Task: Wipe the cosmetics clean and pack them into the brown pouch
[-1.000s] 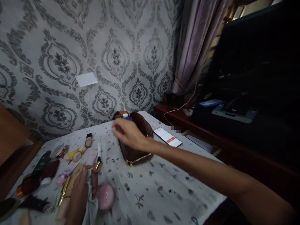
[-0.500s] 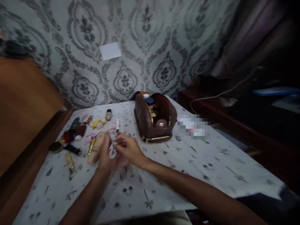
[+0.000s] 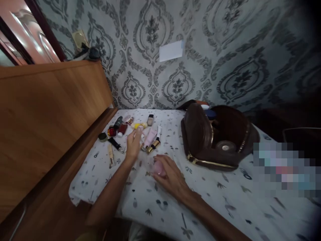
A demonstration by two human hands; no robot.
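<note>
R hand (image 3: 170, 174): fingers curled round pink round case (image 3: 159, 167), grasping it; case is low over or on table (image 3: 165, 204), contact w/ cloth unclear. Table covered w/ white printed cloth.

L hand (image 3: 133, 144): reaches to near edge of cosmetics cluster, fingertips by yellow item (image 3: 139, 126). Whether fingers grip anything: can't tell, blurred.

R of L hand: pink tube (image 3: 150, 137), lying flat; gold-blk tube (image 3: 153, 146) alongside; white tube (image 3: 159, 132) just beyond, partly lined up w/ it. Sm. bottle w/ blk cap (image 3: 150, 119) farther back, nr wall side.

L part of cluster: dk red bottle w/ white cap (image 3: 122, 130), red jar (image 3: 111, 131), dk tube (image 3: 117, 123), clear round case (image 3: 128, 119) behind. Green-blk jar (image 3: 102, 136) at far L; blk tube (image 3: 115, 145) and beige tube (image 3: 110, 154) nearer the wearer, both lying down.

Brown bag (image 3: 200, 134): R of both hands, upright, open, gold zipper at lower front. Blue lid (image 3: 210, 114) and white cap (image 3: 205, 107) show at its back L; whether the cap is inside, unclear.

Surroundings: patterned wall (image 3: 180, 80) behind table, w/ white card (image 3: 171, 51) on it; wood panel (image 3: 55, 100) along L side.
</note>
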